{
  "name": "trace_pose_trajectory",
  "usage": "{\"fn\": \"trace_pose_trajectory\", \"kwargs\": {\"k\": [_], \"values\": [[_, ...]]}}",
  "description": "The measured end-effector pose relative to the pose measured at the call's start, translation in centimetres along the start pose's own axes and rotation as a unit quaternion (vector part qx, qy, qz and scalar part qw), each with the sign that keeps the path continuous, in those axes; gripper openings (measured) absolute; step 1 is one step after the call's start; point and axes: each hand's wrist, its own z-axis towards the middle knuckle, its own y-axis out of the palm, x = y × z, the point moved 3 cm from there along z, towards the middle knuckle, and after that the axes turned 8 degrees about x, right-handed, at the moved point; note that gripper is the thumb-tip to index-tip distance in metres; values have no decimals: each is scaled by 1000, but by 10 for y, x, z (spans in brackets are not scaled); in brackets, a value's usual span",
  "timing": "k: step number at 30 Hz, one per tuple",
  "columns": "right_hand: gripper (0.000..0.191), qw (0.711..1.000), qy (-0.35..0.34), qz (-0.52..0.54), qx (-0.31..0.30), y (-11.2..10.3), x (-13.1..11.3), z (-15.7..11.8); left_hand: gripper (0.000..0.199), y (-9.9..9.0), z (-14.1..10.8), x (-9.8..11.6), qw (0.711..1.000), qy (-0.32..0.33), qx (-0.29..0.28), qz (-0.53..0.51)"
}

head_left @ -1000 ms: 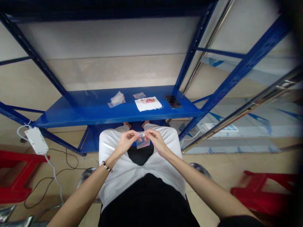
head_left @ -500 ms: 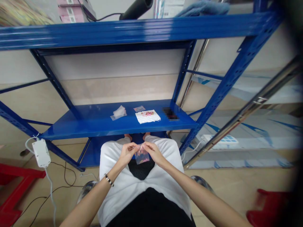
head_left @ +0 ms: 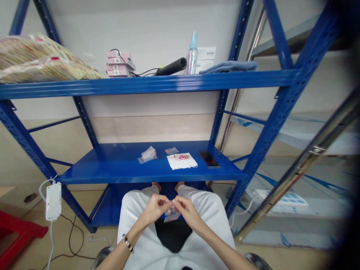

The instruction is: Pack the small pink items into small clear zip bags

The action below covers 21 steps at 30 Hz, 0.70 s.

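**Both hands [head_left: 171,208] pinch a small clear bag [head_left: 171,214] just below the blue steel shelf [head_left: 112,176]**

Left of the shelf, a red plastic stool [head_left: 17,236] stands on the floor, and a white power adapter [head_left: 53,200] trails its cables just beside the shelf's frame. Below the shelf's front edge, the left hand [head_left: 154,210], with a beaded bracelet [head_left: 128,243] at its wrist, meets the right hand [head_left: 188,213] over the person's white top. The fingers [head_left: 165,202] of both hands close firmly on the upper edge of the bag, which hangs between them. Pink contents show through its plastic, too small to identify; whether it is sealed cannot be told.

On the shelf, from left to right, lie a crumpled clear bag [head_left: 147,155], a small flat bag [head_left: 171,150], a white paper [head_left: 188,164] and a blurred dark object [head_left: 208,158]. Neither bag on the shelf shows clear contents. A small heap of pink beads [head_left: 182,157] lies loose on the paper, so not everything is bagged.

Above the shelf, a higher level carries a patterned sack [head_left: 36,62], pink boxes [head_left: 118,63], a black cylinder [head_left: 171,66], a spray bottle [head_left: 192,56] and a blue cloth [head_left: 229,66].
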Motion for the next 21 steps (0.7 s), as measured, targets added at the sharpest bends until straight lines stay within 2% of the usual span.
{"fn": "trace_pose_trajectory", "kwargs": {"k": [3, 8, 13, 17, 21], "values": [[49, 1000, -4, -7, 17, -3, -1, -3, 47, 5, -4, 1, 1000, -5, -7, 8], [47, 999, -1, -11, 33, -6, 1, -4, 48, 3, -2, -2, 997, 19, 57, 41], [53, 999, 3, -25, 39, -9, 4, -1, 42, 8, -5, 3, 994, 42, 44, 86], [47, 999, 31, 6, -5, -8, -1, -1, 41, 10, -9, 8, 989, 60, 84, 104], [37, 999, 39, 28, -9, -9, 0, 0, 37, 11, -7, 7, 977, 74, 80, 183]]}}
